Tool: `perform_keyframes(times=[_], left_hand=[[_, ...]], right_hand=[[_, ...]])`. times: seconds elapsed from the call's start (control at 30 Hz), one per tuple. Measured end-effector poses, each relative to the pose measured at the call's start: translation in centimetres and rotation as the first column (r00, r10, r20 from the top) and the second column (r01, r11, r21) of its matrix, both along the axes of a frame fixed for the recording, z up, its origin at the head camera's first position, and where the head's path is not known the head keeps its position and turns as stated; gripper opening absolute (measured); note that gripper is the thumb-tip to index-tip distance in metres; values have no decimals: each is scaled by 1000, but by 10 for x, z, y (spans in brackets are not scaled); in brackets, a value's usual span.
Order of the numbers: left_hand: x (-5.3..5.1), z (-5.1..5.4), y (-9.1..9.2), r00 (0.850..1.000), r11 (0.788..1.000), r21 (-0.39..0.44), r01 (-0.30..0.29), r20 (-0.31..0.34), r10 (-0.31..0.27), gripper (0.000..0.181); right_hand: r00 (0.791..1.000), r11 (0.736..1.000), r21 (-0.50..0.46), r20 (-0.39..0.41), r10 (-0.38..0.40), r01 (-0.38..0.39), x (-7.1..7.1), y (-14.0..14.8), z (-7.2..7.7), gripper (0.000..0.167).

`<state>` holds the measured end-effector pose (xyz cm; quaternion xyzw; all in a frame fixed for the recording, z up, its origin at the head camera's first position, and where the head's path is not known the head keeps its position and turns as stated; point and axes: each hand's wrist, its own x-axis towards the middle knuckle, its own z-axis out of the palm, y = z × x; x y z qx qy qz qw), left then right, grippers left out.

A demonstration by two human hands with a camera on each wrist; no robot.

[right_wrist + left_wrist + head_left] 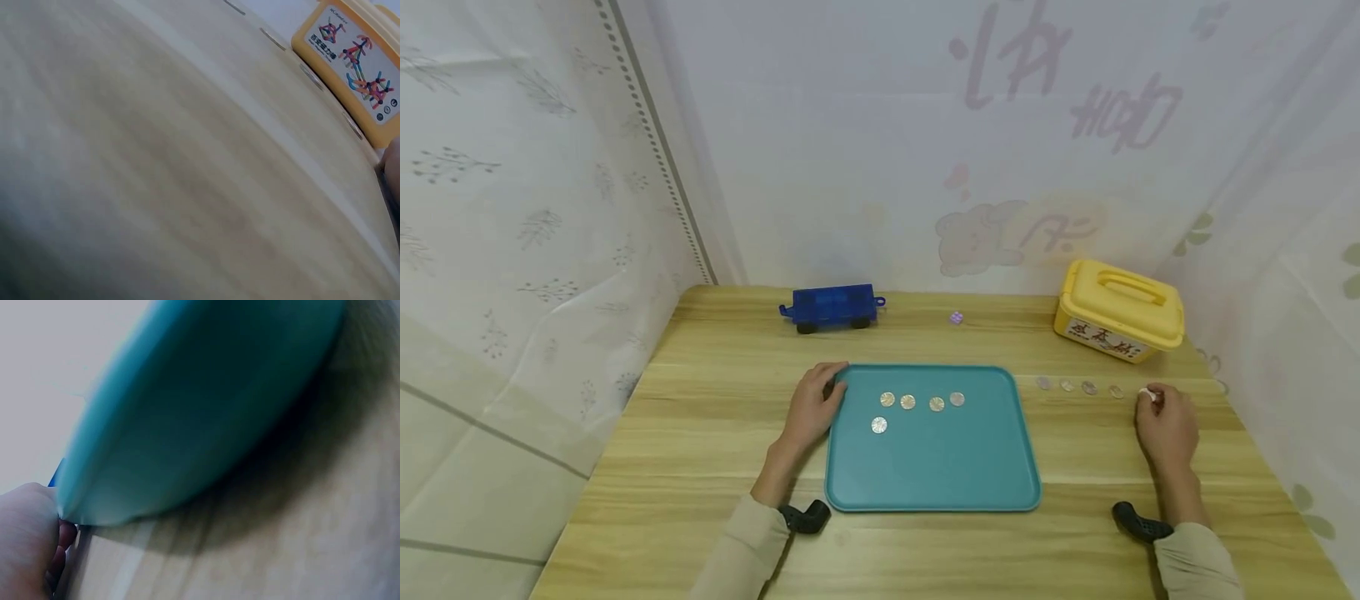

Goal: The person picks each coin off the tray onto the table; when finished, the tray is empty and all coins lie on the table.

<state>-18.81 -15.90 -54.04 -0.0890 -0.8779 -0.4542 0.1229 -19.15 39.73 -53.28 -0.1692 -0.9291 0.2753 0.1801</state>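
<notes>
A teal tray (955, 467) lies flat on the table, bearing several round coins; one silvery coin (879, 425) sits below a row that includes a golden coin (907, 402). My left hand (811, 408) grips the tray's far left corner, its thumb at the rim; in the left wrist view the tray's side hides part of the fingers. Right of the tray, my right hand (1168, 423) pinches a pale coin (1147, 394) between thumb and fingertips. It is at the right end of a row of coins on the wood, among them a darker coin (1089, 387).
A yellow lidded box (1120, 308) with a carrying handle stands at the back right, behind the coin row. At the back left is a blue toy wagon (833, 307) on black wheels. Between them lies a small purple piece (957, 317). Patterned cloth hangs behind the table (700, 467).
</notes>
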Motion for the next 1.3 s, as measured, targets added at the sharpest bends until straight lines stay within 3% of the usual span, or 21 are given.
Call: perform_keyframes(times=[0.23,0.47,0.57,0.77,0.93,1.07,1.3], left_hand=[[0,0,1,1000,1000,1,-4,6,4,35],[-1,0,1,1000,1000,3,-4,2,4,35],[0,0,1,1000,1000,-1,-5,6,5,35],[1,1,2,1000,1000,-4,-4,7,4,35],[2,-1,1,1000,1000,-5,-1,12,1,35],[4,-2,0,1000,1000,-1,-1,13,1,36],[1,1,1,1000,1000,3,-4,3,4,36]], right_hand=[[1000,1000,12,-19,-19,19,2,-4,-1,38],[993,999,-21,-114,-26,24,2,-5,-1,39],[992,999,-31,-119,-44,41,2,-5,-1,38],[984,992,-99,-150,-98,84,4,-5,-2,36],[945,969,-214,-272,-184,127,9,-7,-5,31],[906,958,-248,-354,-231,147,11,-11,-5,29],[855,975,-214,-491,-164,64,6,-25,-1,27]])
